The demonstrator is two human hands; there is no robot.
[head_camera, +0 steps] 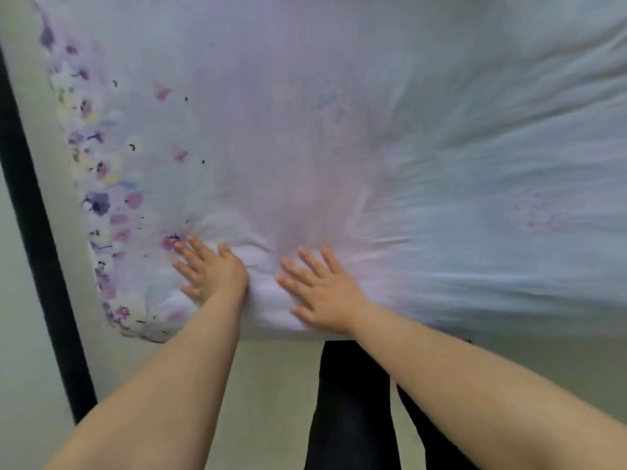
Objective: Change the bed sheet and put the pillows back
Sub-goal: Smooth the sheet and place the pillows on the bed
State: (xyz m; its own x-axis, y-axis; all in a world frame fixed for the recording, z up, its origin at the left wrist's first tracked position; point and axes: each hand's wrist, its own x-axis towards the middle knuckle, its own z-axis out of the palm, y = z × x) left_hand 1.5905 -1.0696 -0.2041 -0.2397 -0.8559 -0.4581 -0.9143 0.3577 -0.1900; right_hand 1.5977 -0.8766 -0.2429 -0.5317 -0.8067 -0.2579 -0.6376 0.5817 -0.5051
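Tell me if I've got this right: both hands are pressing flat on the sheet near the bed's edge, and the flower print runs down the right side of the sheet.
Not quite. In the head view the flower print runs down the left side of the sheet, not the right. The rest holds: the left hand and right hand press flat near the bed's edge.

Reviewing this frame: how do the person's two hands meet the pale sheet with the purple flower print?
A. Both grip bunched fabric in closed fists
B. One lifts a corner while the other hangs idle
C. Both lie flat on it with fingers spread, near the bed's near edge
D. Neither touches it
C: the left hand and right hand both press palm-down with spread fingers on the pale sheet with the purple flower print, close to the bed's near edge.
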